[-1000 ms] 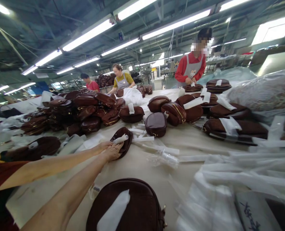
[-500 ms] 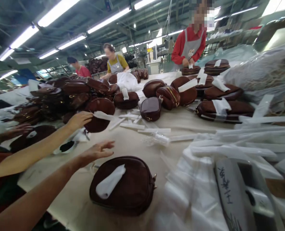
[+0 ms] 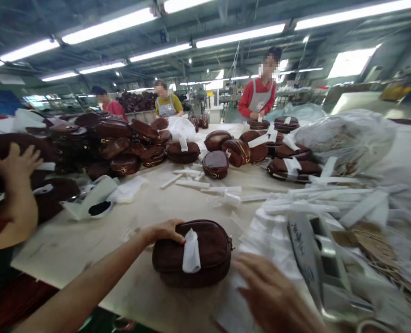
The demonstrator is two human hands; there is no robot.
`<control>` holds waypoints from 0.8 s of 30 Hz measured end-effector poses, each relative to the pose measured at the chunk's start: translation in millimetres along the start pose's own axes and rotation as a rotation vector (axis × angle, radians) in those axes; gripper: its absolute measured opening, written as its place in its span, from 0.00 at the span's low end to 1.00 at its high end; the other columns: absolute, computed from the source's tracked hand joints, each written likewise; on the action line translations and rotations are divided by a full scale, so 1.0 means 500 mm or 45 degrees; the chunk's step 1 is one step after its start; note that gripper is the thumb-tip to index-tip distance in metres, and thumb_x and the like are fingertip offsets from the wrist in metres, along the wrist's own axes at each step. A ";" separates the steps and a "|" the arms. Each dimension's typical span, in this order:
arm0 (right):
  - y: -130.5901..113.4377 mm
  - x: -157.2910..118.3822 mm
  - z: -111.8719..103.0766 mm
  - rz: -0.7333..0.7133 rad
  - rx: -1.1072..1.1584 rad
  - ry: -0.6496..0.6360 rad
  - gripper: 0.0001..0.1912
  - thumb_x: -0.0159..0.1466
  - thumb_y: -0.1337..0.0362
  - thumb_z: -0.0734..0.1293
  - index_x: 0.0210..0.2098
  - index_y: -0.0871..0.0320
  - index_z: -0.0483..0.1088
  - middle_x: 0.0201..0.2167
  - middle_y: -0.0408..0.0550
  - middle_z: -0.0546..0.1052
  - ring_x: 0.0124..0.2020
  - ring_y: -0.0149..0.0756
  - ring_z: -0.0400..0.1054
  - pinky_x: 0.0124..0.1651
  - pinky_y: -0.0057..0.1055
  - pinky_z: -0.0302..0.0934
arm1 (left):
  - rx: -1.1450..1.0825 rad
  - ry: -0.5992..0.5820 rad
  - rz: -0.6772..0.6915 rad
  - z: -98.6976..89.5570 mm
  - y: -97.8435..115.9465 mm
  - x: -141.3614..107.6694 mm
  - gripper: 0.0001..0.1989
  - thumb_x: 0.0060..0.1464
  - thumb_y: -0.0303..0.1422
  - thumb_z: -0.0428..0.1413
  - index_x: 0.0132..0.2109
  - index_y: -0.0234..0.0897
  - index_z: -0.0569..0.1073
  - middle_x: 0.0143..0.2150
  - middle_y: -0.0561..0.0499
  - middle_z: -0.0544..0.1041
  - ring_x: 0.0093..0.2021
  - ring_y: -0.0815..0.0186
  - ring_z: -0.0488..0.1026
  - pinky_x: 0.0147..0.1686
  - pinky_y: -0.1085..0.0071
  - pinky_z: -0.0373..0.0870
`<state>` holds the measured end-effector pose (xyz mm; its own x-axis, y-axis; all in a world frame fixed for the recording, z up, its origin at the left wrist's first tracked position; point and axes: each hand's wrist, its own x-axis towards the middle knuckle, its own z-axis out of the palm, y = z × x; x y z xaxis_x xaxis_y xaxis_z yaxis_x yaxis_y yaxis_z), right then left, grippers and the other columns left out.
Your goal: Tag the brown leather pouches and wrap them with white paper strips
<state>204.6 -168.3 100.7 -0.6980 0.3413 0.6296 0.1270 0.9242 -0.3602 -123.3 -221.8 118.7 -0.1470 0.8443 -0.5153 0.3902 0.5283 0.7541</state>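
Note:
A dark brown leather bag (image 3: 212,249) lies on the pale table in front of me, with a rolled white wrap (image 3: 191,254) across its top. My left hand (image 3: 168,231) grips the bag's upper left edge, thumb on top beside the wrap; its other fingers are partly hidden behind the bag. Right of the bag, my right hand (image 3: 267,282) is blurred, with its fingers extended and nothing seen in them. It is close to the bag's right side, near white sheets (image 3: 271,236).
A neighbour's hand (image 3: 16,162) is at a large brown bag at left. Brown bags (image 3: 115,148) are piled behind. White strips (image 3: 191,184) and a grey tape dispenser (image 3: 305,249) lie about. Several people work at the back, one in a red top (image 3: 247,99).
My left hand has come down onto the bag, and my right hand has entered the view. The wrap stands more upright on the bag. The neighbour's arm has moved left, with a round bag.

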 end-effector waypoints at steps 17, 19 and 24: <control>0.006 0.005 0.259 -0.282 -0.449 0.189 0.21 0.57 0.77 0.59 0.47 0.60 0.71 0.43 0.53 0.77 0.45 0.41 0.70 0.49 0.36 0.64 | -0.715 -0.178 0.009 0.032 -0.034 -0.063 0.20 0.25 0.32 0.64 0.33 0.33 0.76 0.31 0.48 0.79 0.31 0.61 0.75 0.34 0.68 0.73; 0.020 -0.006 0.256 -0.334 -0.450 0.058 0.26 0.56 0.79 0.56 0.51 0.59 0.70 0.48 0.51 0.76 0.50 0.40 0.68 0.54 0.37 0.62 | -0.775 -0.162 -0.007 0.042 -0.047 -0.065 0.20 0.22 0.29 0.65 0.32 0.33 0.77 0.30 0.47 0.78 0.30 0.61 0.75 0.33 0.68 0.73; 0.079 -0.009 0.251 -0.443 -0.473 -0.139 0.21 0.57 0.74 0.56 0.44 0.59 0.75 0.47 0.51 0.77 0.49 0.41 0.71 0.47 0.32 0.68 | -0.912 0.019 -0.078 0.067 -0.069 -0.061 0.22 0.14 0.21 0.65 0.28 0.32 0.77 0.23 0.49 0.77 0.22 0.63 0.72 0.23 0.68 0.73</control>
<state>124.3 -154.7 -2.6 -0.8105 0.0018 0.5857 0.1023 0.9851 0.1385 -101.9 -268.7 94.9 -0.1643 0.8097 -0.5633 -0.3108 0.4995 0.8086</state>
